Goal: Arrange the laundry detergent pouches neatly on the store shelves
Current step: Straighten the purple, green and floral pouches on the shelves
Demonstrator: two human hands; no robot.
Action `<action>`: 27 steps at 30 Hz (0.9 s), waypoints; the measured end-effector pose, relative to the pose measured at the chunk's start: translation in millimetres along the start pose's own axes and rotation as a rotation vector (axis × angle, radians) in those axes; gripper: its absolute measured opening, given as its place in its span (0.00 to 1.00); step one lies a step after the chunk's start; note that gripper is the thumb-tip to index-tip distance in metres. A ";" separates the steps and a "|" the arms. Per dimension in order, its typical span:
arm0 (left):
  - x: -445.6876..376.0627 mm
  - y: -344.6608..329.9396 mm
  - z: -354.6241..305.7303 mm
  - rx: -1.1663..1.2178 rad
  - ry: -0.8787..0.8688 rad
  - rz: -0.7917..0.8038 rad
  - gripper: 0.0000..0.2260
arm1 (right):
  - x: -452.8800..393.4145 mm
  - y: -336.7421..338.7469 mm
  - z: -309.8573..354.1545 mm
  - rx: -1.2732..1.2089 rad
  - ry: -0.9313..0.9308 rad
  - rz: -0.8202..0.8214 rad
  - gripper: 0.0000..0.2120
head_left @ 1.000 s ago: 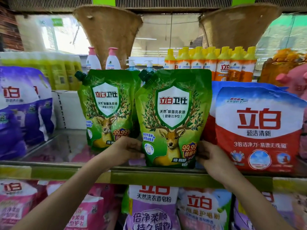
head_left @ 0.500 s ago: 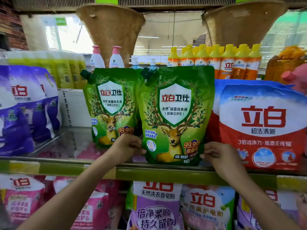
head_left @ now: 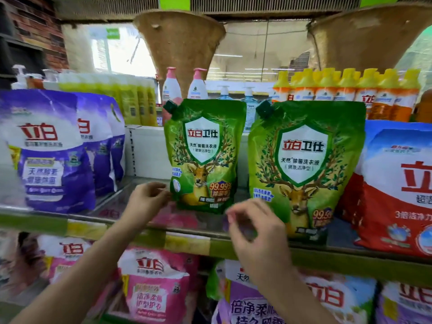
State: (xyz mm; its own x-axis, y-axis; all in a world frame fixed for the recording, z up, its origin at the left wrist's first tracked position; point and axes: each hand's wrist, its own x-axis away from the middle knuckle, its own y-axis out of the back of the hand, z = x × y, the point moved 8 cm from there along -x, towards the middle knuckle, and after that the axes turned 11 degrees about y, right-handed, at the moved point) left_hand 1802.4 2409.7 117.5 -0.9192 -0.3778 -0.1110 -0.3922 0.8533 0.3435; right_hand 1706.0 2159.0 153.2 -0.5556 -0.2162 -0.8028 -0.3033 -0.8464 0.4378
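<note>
- Shelf (head_left: pixel 163 232): a glossy board with a green-and-yellow front rail, running across just below both my hands; a lower shelf beneath my forearms holds pink bags (head_left: pixel 154 291) and purple bags (head_left: pixel 252 309).
- Room: behind the shelf, past my hands, a bright store interior with two woven cone-shaped baskets (head_left: pixel 180 47) overhead.
- Left hand (head_left: pixel 146 198): raised at the lower left corner of the smaller-looking green pouch (head_left: pixel 203 157), fingers loosely curled, touching or just short of its edge; I cannot tell which.
- Right hand (head_left: pixel 254 226): blurred, in front of the shelf rail, fingers loosely curled on nothing, just left of the nearer green pouch (head_left: pixel 306 164).
- Both green pouches stand upright on the shelf, apart from each other, spouts at upper left.
- Left of my left hand: purple pouches (head_left: pixel 51 150). Right of my right hand: a red-and-white bag (head_left: pixel 397 183).
- Behind the pouches: pink pump bottles (head_left: pixel 196 84) and orange bottles (head_left: pixel 346 92).
</note>
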 end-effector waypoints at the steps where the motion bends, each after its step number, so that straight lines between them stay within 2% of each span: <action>1: -11.2 -0.7 6.3 0.015 0.048 0.030 0.14 | -8.4 -19.5 -3.4 0.008 -0.062 0.071 0.18; 3: -25.7 -8.3 13.5 0.001 0.119 0.118 0.16 | -20.1 -51.8 -27.0 0.065 -0.312 0.205 0.28; 5: -32.1 -16.3 12.8 0.013 0.144 0.208 0.11 | -31.4 -70.0 -46.9 0.066 -0.472 0.220 0.29; 7: -37.7 -20.5 11.6 0.128 0.179 0.322 0.14 | -43.0 -76.3 -56.2 -0.006 -0.513 0.097 0.25; 9: -47.7 -21.5 10.6 0.310 0.219 0.424 0.18 | -45.8 -76.9 -66.1 -0.068 -0.578 -0.033 0.30; 11: -51.9 -21.2 3.6 0.470 0.218 0.495 0.16 | -46.2 -74.8 -73.4 -0.100 -0.613 -0.138 0.34; 13: -53.0 -23.7 -6.9 0.521 0.170 0.536 0.11 | -53.2 -73.5 -76.1 -0.143 -0.586 -0.219 0.27; 14: -53.4 -25.9 -11.2 0.505 0.135 0.540 0.14 | -58.3 -74.0 -77.4 -0.170 -0.575 -0.247 0.22; 16: -53.3 -30.7 -15.7 0.523 0.127 0.517 0.22 | -71.3 -71.4 -75.4 -0.226 -0.538 -0.321 0.21; 20: -54.9 -36.3 -16.4 0.661 0.137 0.412 0.18 | -95.1 -64.3 -81.8 -0.330 -0.531 -0.442 0.20; 23: -60.7 -33.2 -16.3 0.663 0.119 0.298 0.16 | -100.7 -64.9 -96.8 -0.447 -0.622 -0.538 0.25; 27: -71.0 -26.0 -22.3 0.615 0.039 0.240 0.14 | -98.0 -67.6 -109.0 -0.539 -0.685 -0.648 0.24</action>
State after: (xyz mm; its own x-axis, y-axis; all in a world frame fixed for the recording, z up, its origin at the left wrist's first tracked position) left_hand 1878.6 2406.3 137.2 -0.9862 -0.1543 -0.0595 -0.1357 0.9607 -0.2423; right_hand 1865.3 2184.3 158.2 -0.7770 0.5247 -0.3479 -0.4073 -0.8404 -0.3576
